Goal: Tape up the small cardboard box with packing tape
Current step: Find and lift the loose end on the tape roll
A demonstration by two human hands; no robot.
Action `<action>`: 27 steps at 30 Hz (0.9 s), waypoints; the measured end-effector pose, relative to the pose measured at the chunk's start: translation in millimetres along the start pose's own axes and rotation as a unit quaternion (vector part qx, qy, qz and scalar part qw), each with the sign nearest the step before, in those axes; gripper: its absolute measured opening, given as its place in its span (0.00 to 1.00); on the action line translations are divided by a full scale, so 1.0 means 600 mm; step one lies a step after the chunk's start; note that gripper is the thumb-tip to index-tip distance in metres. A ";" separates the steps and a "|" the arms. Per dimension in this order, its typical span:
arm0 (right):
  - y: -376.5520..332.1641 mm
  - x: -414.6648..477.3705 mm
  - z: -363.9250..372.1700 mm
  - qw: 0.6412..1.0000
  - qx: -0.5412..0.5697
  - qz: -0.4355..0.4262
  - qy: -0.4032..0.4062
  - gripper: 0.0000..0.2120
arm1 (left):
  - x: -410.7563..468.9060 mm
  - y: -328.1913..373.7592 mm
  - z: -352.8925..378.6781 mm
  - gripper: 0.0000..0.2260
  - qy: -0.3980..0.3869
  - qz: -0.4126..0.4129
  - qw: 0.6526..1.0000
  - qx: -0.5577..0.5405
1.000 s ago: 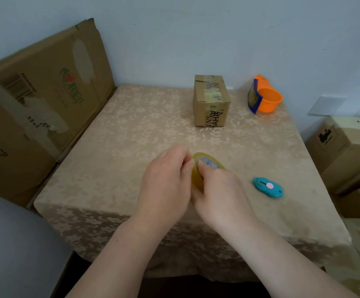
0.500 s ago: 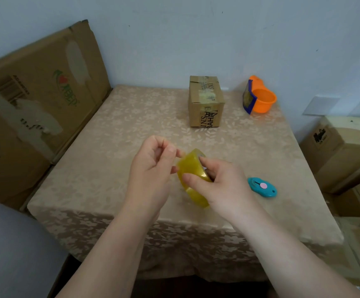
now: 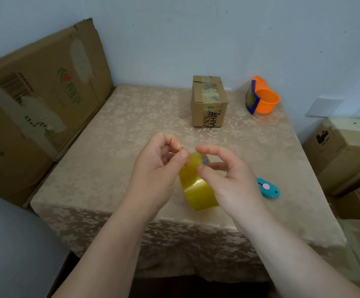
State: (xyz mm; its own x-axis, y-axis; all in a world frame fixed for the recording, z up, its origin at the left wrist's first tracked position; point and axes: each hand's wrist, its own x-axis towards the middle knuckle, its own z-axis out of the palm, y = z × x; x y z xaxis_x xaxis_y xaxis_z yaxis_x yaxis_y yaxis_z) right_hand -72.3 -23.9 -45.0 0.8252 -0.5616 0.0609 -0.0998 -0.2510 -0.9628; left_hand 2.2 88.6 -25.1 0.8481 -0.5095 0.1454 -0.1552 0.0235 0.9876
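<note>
A small cardboard box (image 3: 209,102) with old tape strips on top stands at the far middle of the table (image 3: 114,160). A roll of yellowish packing tape (image 3: 196,186) is held above the table's near half. My right hand (image 3: 233,179) grips the roll, thumb on its outer face and fingers through the core. My left hand (image 3: 159,166) pinches at the roll's upper edge with thumb and fingertips; whether it has the tape's loose end is too small to tell. The box is an arm's length beyond both hands.
A teal box cutter (image 3: 268,188) lies just right of my right hand. An orange tape dispenser (image 3: 263,98) sits at the far right. A large cardboard box (image 3: 35,104) leans left of the table; more boxes (image 3: 344,151) stand to the right.
The roll has been lifted off the table and turned on edge. My left hand has shifted from covering it to pinching at its top edge.
</note>
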 end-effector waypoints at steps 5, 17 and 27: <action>-0.011 0.006 -0.009 0.997 0.046 -0.046 0.048 0.05 | -0.004 0.002 0.003 0.09 -0.027 0.012 1.000 0.001; -0.018 0.012 -0.034 0.995 0.082 -0.046 -0.016 0.10 | -0.006 0.006 0.010 0.08 0.002 0.017 0.998 0.059; -0.009 0.014 -0.030 0.991 0.119 -0.063 -0.012 0.11 | -0.006 -0.003 0.020 0.08 0.047 0.057 0.989 0.126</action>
State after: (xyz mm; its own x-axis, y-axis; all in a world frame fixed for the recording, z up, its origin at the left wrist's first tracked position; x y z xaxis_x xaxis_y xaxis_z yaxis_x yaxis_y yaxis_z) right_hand -75.0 -41.6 -34.3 0.8363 -0.5176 0.1805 0.1359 -0.1231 -0.9830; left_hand -6.5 80.1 -28.3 0.8597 -0.4324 0.2718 -0.3636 -0.1445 0.9203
